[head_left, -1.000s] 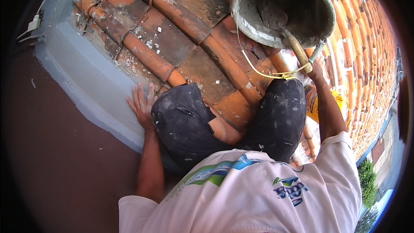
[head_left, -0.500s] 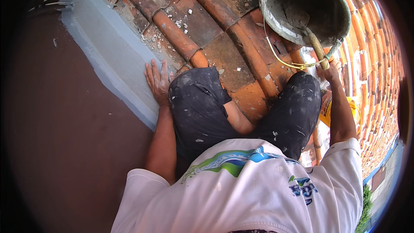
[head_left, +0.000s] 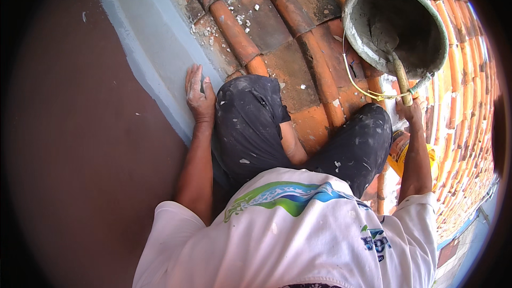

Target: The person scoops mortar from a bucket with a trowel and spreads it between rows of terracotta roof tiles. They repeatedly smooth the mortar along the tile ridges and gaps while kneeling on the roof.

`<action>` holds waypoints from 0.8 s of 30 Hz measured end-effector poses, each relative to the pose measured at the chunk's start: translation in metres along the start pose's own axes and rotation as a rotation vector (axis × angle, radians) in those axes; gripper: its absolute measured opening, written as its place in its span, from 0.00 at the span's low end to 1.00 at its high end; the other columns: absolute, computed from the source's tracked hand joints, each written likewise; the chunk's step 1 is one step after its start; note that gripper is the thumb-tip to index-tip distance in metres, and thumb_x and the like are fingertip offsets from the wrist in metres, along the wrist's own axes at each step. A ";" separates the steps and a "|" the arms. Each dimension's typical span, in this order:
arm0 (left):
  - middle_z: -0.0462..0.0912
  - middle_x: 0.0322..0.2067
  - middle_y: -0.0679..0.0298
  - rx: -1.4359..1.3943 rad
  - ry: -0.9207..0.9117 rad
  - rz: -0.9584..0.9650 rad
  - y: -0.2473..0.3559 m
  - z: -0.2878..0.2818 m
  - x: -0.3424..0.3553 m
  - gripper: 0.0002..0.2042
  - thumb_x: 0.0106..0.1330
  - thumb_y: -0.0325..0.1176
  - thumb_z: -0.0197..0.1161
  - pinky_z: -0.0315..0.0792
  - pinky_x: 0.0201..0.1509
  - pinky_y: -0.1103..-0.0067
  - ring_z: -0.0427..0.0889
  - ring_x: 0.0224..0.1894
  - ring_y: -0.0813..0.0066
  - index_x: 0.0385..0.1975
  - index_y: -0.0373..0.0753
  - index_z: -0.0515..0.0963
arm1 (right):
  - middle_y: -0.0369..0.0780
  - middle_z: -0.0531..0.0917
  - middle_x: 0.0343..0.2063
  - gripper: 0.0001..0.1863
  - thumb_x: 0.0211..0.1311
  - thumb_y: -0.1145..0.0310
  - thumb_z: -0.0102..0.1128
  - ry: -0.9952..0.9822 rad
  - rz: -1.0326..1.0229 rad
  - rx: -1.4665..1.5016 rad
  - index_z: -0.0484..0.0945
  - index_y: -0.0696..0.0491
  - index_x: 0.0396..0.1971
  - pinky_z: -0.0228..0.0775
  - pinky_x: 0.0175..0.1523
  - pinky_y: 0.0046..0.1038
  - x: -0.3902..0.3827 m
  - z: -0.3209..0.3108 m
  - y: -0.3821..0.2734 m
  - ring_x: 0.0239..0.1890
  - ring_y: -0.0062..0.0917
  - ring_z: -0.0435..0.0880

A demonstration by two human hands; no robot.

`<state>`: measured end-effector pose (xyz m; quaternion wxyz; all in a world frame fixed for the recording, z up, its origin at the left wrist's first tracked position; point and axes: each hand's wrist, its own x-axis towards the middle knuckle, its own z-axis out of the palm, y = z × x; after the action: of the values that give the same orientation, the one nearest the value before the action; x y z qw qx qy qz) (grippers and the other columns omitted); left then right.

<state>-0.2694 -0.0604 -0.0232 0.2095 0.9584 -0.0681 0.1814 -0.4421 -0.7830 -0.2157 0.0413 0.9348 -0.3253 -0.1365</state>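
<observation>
My left hand [head_left: 200, 97] lies open on the pale grey ledge [head_left: 152, 40], beside my left knee [head_left: 237, 98], fingers slightly bent and pointing away from me. A mortar-crusted bucket [head_left: 361, 32] with a cord handle sits on the tiles at upper right. A trowel rests in it, its wooden handle [head_left: 400, 74] sticking out over the rim toward me. My right hand [head_left: 414, 113] is at the end of that handle, by the cord, right of my right knee; its fingers are largely hidden behind the handle, so I cannot tell its grip.
Sloping terracotta tiles [head_left: 282, 69] with white crumbs lie between the ledge and bucket, and stretch down the right side. A yellow container [head_left: 400, 162] is partly behind my right forearm. A brown coated surface [head_left: 80, 144] fills the left. My legs are folded beneath me.
The whole view has shifted, with the ledge and bucket now farther right in the picture and the bucket lower. My left hand's spread fingers have drawn closer together and bent a little.
</observation>
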 end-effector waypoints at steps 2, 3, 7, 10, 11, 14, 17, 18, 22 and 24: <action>0.85 0.60 0.50 -0.015 0.019 -0.229 0.024 -0.032 -0.020 0.17 0.72 0.28 0.62 0.74 0.69 0.57 0.81 0.65 0.47 0.59 0.38 0.85 | 0.65 0.86 0.52 0.57 0.57 0.27 0.69 -0.127 -0.071 0.139 0.79 0.75 0.56 0.77 0.65 0.45 0.004 0.000 -0.004 0.60 0.54 0.86; 0.86 0.58 0.50 0.008 -0.061 -0.289 0.037 -0.050 -0.031 0.14 0.71 0.28 0.61 0.76 0.64 0.57 0.83 0.61 0.48 0.54 0.37 0.85 | 0.63 0.89 0.45 0.52 0.57 0.28 0.70 -0.179 -0.107 0.204 0.83 0.72 0.52 0.81 0.60 0.43 0.007 -0.005 -0.005 0.54 0.50 0.90; 0.90 0.41 0.49 0.284 -0.441 -0.220 0.068 -0.108 -0.074 0.07 0.68 0.27 0.59 0.80 0.47 0.58 0.90 0.44 0.53 0.39 0.34 0.83 | 0.68 0.84 0.53 0.48 0.62 0.40 0.70 -0.507 0.050 0.510 0.73 0.74 0.62 0.77 0.66 0.46 -0.009 -0.068 -0.021 0.61 0.57 0.85; 0.91 0.32 0.50 0.366 -1.084 -0.784 0.058 -0.140 -0.103 0.10 0.68 0.28 0.58 0.84 0.45 0.60 0.93 0.37 0.53 0.41 0.31 0.85 | 0.62 0.88 0.44 0.35 0.70 0.49 0.68 -0.031 0.032 0.338 0.78 0.70 0.55 0.80 0.57 0.50 -0.086 -0.144 -0.037 0.52 0.55 0.89; 0.92 0.34 0.50 0.335 -1.313 -0.734 0.050 -0.154 -0.118 0.13 0.70 0.28 0.58 0.84 0.47 0.61 0.93 0.38 0.54 0.47 0.31 0.85 | 0.57 0.90 0.41 0.25 0.73 0.54 0.64 0.078 0.009 0.366 0.81 0.63 0.54 0.80 0.53 0.50 -0.121 -0.172 -0.041 0.48 0.54 0.90; 0.93 0.38 0.51 0.170 -1.450 -1.038 0.038 -0.185 -0.193 0.16 0.69 0.29 0.63 0.84 0.50 0.65 0.93 0.41 0.57 0.54 0.33 0.87 | 0.31 0.81 0.24 0.04 0.73 0.76 0.64 -0.344 -0.256 1.190 0.83 0.57 0.35 0.74 0.38 0.22 -0.230 -0.239 -0.060 0.30 0.13 0.79; 0.93 0.40 0.51 -0.303 -1.125 -1.516 0.029 -0.196 -0.252 0.16 0.66 0.29 0.68 0.83 0.50 0.67 0.92 0.42 0.58 0.53 0.36 0.89 | 0.48 0.90 0.32 0.06 0.63 0.75 0.67 -0.795 -0.744 1.116 0.88 0.56 0.38 0.81 0.47 0.41 -0.292 -0.256 -0.098 0.37 0.43 0.90; 0.93 0.40 0.51 -0.331 -1.095 -1.557 0.026 -0.198 -0.261 0.15 0.66 0.29 0.67 0.83 0.50 0.67 0.92 0.42 0.58 0.52 0.36 0.89 | 0.49 0.90 0.34 0.06 0.62 0.75 0.66 -0.796 -0.744 1.055 0.88 0.56 0.38 0.81 0.49 0.42 -0.303 -0.255 -0.107 0.39 0.45 0.90; 0.93 0.40 0.51 -0.380 -1.063 -1.590 0.033 -0.202 -0.274 0.15 0.67 0.29 0.66 0.83 0.50 0.66 0.92 0.42 0.58 0.52 0.36 0.89 | 0.51 0.90 0.35 0.06 0.61 0.76 0.66 -0.843 -0.781 0.927 0.88 0.57 0.37 0.82 0.50 0.44 -0.313 -0.239 -0.123 0.42 0.48 0.90; 0.93 0.40 0.51 -0.362 -1.081 -1.562 0.043 -0.205 -0.270 0.14 0.68 0.29 0.66 0.83 0.50 0.66 0.92 0.42 0.58 0.51 0.35 0.89 | 0.52 0.89 0.35 0.05 0.61 0.76 0.67 -0.834 -0.795 0.939 0.87 0.58 0.36 0.82 0.49 0.44 -0.310 -0.232 -0.123 0.41 0.48 0.90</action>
<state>-0.5931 0.0028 0.0646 0.3558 0.6409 0.4742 -0.4876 -0.5359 -0.4972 0.0568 -0.5422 0.7718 0.0249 -0.3311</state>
